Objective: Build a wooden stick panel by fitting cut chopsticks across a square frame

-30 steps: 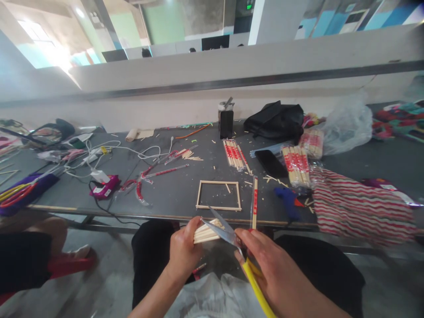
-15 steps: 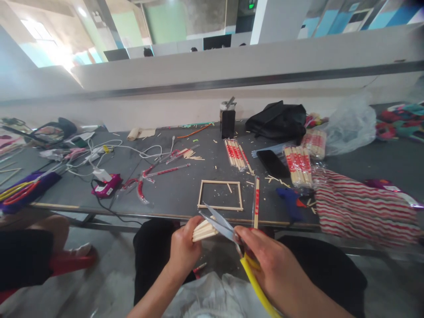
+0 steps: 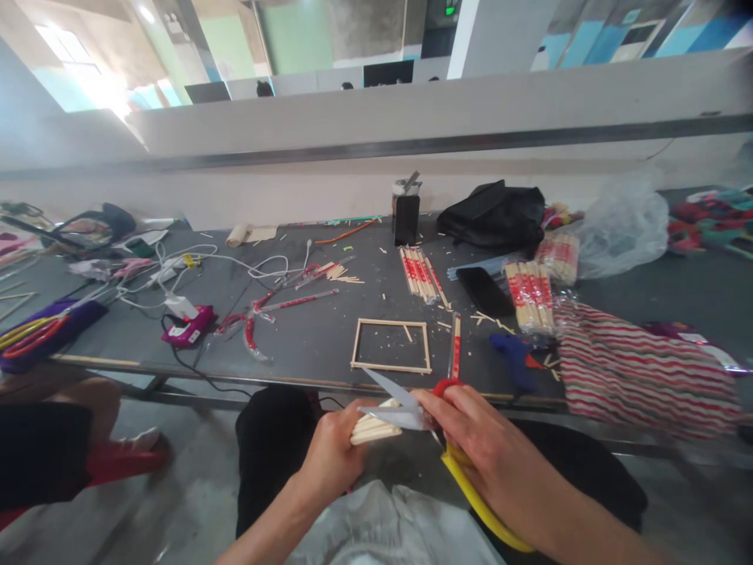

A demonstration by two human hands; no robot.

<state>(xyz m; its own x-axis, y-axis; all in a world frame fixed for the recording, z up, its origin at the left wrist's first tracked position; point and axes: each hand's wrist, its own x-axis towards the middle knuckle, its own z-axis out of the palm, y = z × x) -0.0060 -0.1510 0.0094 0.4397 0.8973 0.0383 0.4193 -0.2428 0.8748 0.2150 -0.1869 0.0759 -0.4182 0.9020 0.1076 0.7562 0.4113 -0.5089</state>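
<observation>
Open scissors lie across a gripped bundle of sticks

The left hand [image 3: 334, 449] grips a bundle of pale wooden sticks [image 3: 375, 428] in front of the tabletop's [image 3: 311, 337] near edge, above the person's lap. The right hand [image 3: 479, 439] is closed around yellow-and-red-handled scissors [image 3: 485, 506]; their blades are spread, one passing over the sticks, the other pointing toward the tabletop. Whether the lower blade touches the sticks cannot be told.

Just beyond the blades, a rectangular stick frame [image 3: 391, 322] lies flat, with a short loose piece inside its outline. To its right is a wrapped pair of sticks [image 3: 456, 345], then a blue object [image 3: 513, 361] beside a striped cloth [image 3: 647, 373]. Farther back lie a row of red-banded wrapped sticks [image 3: 419, 275], a black phone [image 3: 485, 291] and a black bag [image 3: 494, 213]. Crumpled red-printed wrappers [image 3: 251, 333] lie left of the frame.
</observation>
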